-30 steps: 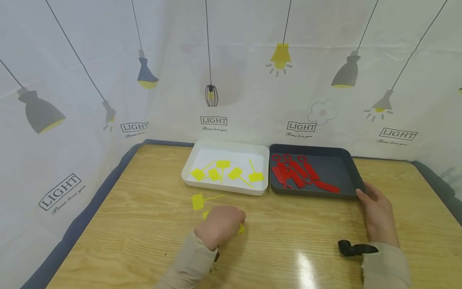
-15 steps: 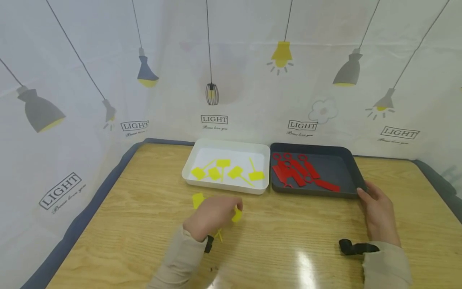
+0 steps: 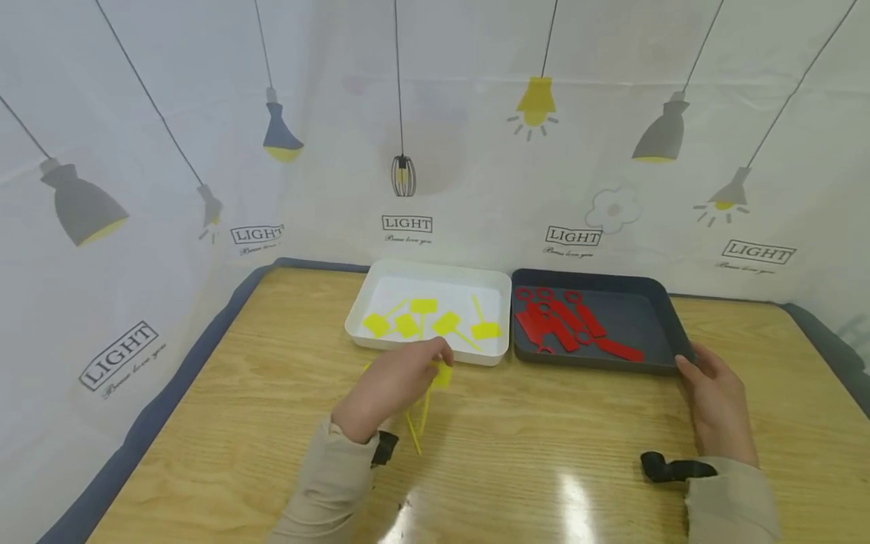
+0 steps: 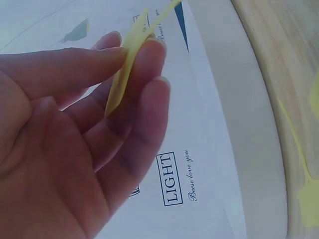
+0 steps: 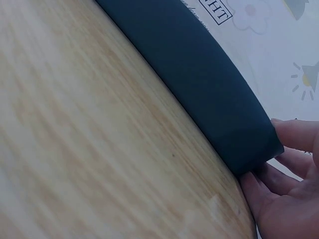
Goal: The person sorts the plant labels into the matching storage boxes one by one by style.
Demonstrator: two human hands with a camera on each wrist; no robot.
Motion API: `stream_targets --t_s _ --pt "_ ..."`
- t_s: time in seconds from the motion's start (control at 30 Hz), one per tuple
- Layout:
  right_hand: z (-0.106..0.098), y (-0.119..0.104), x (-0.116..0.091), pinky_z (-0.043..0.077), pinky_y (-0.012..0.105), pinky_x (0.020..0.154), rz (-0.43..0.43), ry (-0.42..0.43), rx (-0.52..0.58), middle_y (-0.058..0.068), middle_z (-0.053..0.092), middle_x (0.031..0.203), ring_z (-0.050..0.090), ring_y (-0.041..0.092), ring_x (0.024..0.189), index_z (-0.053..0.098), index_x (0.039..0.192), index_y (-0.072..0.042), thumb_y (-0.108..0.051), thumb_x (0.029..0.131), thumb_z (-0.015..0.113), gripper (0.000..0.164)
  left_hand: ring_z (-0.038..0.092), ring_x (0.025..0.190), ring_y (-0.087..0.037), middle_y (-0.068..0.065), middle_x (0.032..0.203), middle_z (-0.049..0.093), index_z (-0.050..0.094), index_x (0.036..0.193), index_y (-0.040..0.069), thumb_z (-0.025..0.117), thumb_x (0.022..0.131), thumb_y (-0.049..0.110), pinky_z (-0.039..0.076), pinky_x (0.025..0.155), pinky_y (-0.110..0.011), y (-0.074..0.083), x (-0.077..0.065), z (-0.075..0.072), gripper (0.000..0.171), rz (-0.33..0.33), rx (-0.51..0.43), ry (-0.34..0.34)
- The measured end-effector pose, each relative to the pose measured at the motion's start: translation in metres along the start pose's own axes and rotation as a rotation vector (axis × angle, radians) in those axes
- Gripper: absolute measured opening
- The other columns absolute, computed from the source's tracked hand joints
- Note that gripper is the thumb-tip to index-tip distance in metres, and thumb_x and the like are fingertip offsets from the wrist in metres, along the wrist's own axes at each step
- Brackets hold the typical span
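Note:
My left hand (image 3: pixel 390 385) pinches a yellow tag (image 4: pixel 122 74) with a flat rectangular head and thin stem, between thumb and fingers. In the head view the hand is just in front of the white tray (image 3: pixel 428 357), its fingertips overlapping the front rim. Thin yellow stems show below the hand. Another yellow tag (image 4: pixel 309 204) lies on the table and is mostly hidden by the hand in the head view. My right hand (image 3: pixel 720 404) grips the front right corner of the dark grey tray (image 3: pixel 639 317), thumb at its rim and fingers against the outer wall.
Several yellow tags (image 3: pixel 445 323) lie in the white tray. Red tags with ring ends (image 3: pixel 544 325) are grouped in the left part of the dark tray. The two trays stand side by side on the wooden table (image 3: pixel 516 453), before a printed curtain (image 3: pixel 469 151).
My left hand has lifted a yellow tag from the table and moved it forward toward the white tray. My right hand has stayed at the dark tray's corner.

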State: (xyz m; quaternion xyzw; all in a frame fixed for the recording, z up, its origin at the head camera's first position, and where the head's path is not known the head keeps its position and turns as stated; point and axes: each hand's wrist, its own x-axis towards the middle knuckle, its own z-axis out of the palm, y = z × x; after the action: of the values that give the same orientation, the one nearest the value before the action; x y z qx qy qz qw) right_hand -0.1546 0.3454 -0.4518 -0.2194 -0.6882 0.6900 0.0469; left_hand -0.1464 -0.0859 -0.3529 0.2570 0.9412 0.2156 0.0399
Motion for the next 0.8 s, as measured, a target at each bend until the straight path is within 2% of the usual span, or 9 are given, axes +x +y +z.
stream_targets --t_s 0.13,0.23,0.33,0.53,0.8 --pt "0.001 0.000 0.000 0.016 0.025 0.107 0.014 0.004 -0.007 -0.005 0.013 0.147 0.012 0.012 0.132 0.024 0.141 -0.025 -0.037 0.082 0.060 0.070 0.055 0.087 -0.011 0.005 0.101 0.061 0.060 0.100 0.016 0.051 0.087 0.001 0.045 0.075 -0.026 -0.001 0.001 -0.005 0.021 0.000 -0.050 0.029" --pt "0.001 -0.001 0.000 0.019 0.022 0.106 0.017 0.024 0.004 -0.003 0.015 0.147 0.016 0.011 0.131 0.025 0.141 -0.024 -0.035 0.082 0.061 0.070 0.055 0.093 -0.013 0.003 0.101 0.060 0.062 0.103 0.013 0.052 0.088 0.001 0.046 0.079 -0.027 -0.001 0.005 -0.008 0.022 0.031 -0.046 0.087" --pt "-0.001 -0.002 0.000 0.022 0.018 0.103 0.005 0.031 0.021 -0.002 0.017 0.147 0.019 0.010 0.130 0.026 0.141 -0.022 -0.033 0.082 0.061 0.069 0.055 0.091 -0.013 0.002 0.101 0.059 0.061 0.109 0.012 0.054 0.088 0.005 0.046 0.078 -0.026 0.002 0.010 -0.011 0.023 0.046 -0.037 0.137" --pt "-0.004 -0.003 -0.002 0.019 0.022 0.106 -0.023 0.008 -0.024 -0.001 0.012 0.148 0.013 0.013 0.132 0.022 0.142 -0.019 -0.035 0.083 0.059 0.071 0.049 0.082 -0.012 0.000 0.104 0.053 0.056 0.121 0.013 0.058 0.088 0.016 0.043 0.072 -0.026 0.008 0.021 -0.016 0.033 -0.014 -0.098 0.147" --pt "-0.003 -0.003 -0.002 0.019 0.025 0.106 -0.035 0.010 -0.064 0.000 0.014 0.148 0.013 0.015 0.133 0.024 0.142 -0.020 -0.037 0.084 0.058 0.069 0.050 0.090 -0.014 -0.003 0.114 0.048 0.047 0.130 0.011 0.064 0.084 0.019 0.045 0.073 -0.025 0.011 0.036 -0.018 0.050 -0.045 -0.188 0.169"
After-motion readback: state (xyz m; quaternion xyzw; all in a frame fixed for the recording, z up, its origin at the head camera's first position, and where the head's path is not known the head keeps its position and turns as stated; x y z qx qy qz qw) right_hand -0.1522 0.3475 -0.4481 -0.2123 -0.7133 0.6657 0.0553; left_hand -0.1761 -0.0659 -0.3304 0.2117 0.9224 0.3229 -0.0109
